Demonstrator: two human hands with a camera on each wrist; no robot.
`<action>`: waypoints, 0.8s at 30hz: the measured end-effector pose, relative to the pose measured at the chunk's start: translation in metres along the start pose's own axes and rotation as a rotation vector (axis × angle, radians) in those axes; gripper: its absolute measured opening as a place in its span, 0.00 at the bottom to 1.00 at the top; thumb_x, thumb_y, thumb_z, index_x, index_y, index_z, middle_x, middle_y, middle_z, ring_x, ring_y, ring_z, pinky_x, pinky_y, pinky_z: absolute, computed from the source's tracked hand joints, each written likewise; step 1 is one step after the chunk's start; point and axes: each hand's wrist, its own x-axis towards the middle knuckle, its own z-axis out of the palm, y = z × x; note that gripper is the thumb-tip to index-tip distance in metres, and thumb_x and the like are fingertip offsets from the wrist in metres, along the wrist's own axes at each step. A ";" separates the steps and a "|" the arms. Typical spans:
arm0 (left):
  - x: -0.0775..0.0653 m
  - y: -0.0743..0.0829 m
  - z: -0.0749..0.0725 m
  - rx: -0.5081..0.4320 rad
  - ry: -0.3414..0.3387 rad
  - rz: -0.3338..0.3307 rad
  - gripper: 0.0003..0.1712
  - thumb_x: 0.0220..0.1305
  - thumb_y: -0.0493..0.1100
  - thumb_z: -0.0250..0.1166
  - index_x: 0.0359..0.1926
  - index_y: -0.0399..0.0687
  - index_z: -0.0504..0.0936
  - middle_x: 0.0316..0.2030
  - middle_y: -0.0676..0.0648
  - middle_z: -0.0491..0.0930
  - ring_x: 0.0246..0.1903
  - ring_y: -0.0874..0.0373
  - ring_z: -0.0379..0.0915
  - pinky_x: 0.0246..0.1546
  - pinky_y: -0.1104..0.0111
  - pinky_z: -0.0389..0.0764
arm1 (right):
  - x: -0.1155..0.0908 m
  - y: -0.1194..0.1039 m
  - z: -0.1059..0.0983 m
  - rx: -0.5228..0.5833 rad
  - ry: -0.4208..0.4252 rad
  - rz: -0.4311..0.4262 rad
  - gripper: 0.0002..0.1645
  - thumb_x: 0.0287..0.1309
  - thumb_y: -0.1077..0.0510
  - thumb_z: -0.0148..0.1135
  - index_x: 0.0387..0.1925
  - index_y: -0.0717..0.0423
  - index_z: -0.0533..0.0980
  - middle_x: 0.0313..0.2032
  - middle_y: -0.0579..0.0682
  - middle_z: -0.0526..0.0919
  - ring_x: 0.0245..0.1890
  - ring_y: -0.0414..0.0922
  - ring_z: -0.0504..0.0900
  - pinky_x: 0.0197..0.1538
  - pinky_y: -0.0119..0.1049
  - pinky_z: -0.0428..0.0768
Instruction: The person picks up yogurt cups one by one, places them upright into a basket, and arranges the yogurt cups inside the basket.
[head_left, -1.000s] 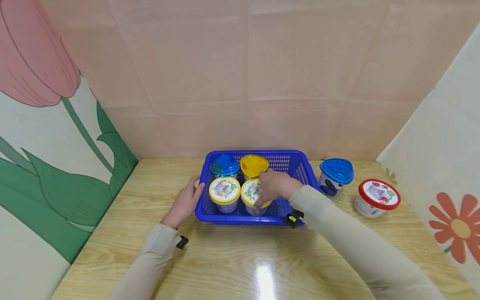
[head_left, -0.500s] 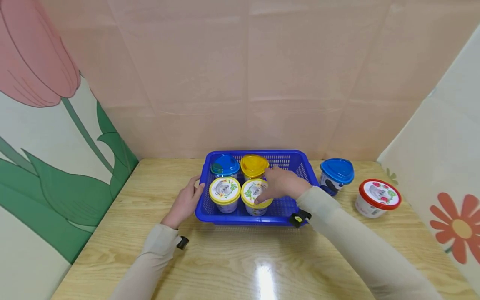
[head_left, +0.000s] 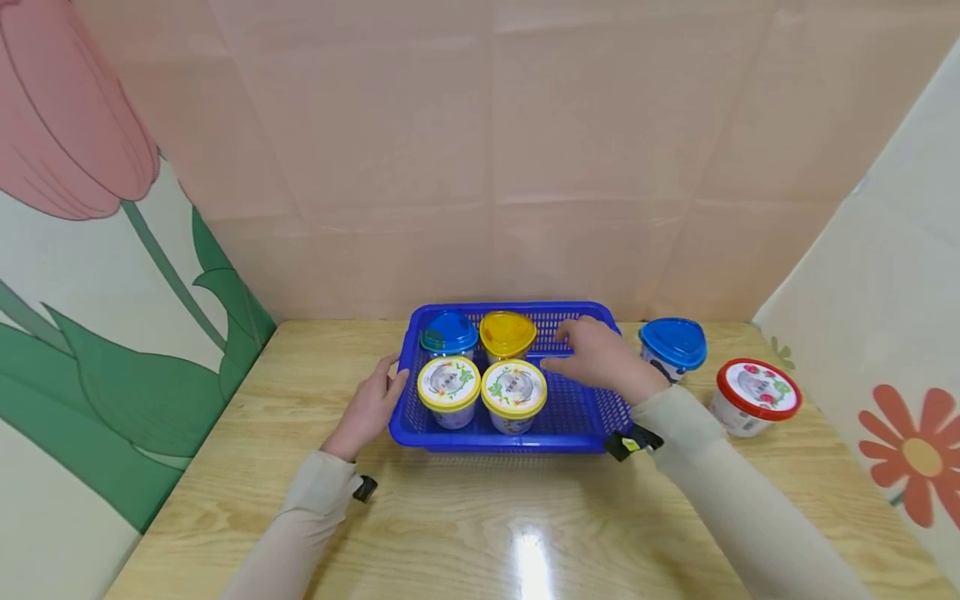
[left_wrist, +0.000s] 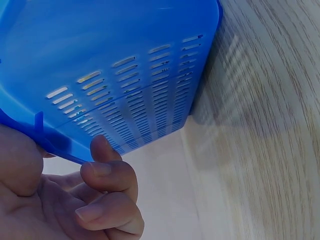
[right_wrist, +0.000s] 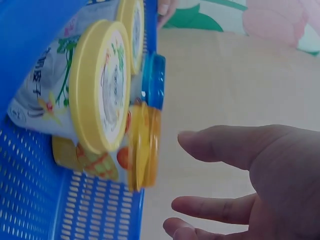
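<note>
Blue mesh [head_left: 567, 417] gives room beneath parted right fingers [right_wrist: 215, 207]; left fingers [left_wrist: 112, 175] pinch the left basket rim [head_left: 400, 414].

Small, staged-looking nook; whether in a home, office or lab, cannot tell. Creased pinkish-beige sheet [head_left: 487, 158] across the back, white panel [head_left: 82, 275] printed with a large pink tulip [head_left: 82, 108] at left, white panel [head_left: 877, 325] with an orange-red flower [head_left: 921, 457] at right, all bordering a glossy, pale wood-grain tabletop [head_left: 450, 508].

Bright light leaves a white glare [head_left: 531, 560] on the table [head_left: 435, 525]; the right wrist view looks hazy.
</note>
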 end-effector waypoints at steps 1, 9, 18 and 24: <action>0.000 0.000 0.000 0.000 0.001 0.000 0.30 0.80 0.51 0.47 0.73 0.39 0.62 0.29 0.44 0.79 0.26 0.56 0.75 0.29 0.64 0.76 | -0.002 0.003 -0.001 0.009 0.015 -0.002 0.34 0.59 0.44 0.69 0.55 0.67 0.77 0.50 0.63 0.82 0.49 0.57 0.80 0.52 0.55 0.79; 0.001 0.000 0.000 0.009 0.004 0.005 0.30 0.80 0.51 0.47 0.72 0.37 0.62 0.29 0.44 0.79 0.26 0.56 0.75 0.28 0.64 0.76 | -0.018 0.024 -0.015 0.036 0.123 0.086 0.32 0.62 0.43 0.65 0.55 0.65 0.76 0.50 0.65 0.82 0.48 0.60 0.81 0.49 0.58 0.80; 0.001 0.001 0.000 0.022 0.015 0.014 0.29 0.80 0.50 0.48 0.72 0.38 0.63 0.29 0.44 0.78 0.26 0.56 0.75 0.29 0.64 0.75 | -0.031 0.060 -0.018 0.019 0.211 0.196 0.40 0.61 0.36 0.63 0.59 0.65 0.72 0.54 0.70 0.75 0.52 0.65 0.76 0.47 0.61 0.77; -0.001 0.001 0.001 0.021 0.005 -0.004 0.29 0.80 0.51 0.47 0.72 0.39 0.62 0.29 0.45 0.78 0.26 0.56 0.74 0.28 0.65 0.75 | -0.038 0.093 -0.012 0.009 0.256 0.292 0.48 0.59 0.32 0.63 0.62 0.69 0.67 0.56 0.76 0.66 0.50 0.70 0.72 0.44 0.66 0.75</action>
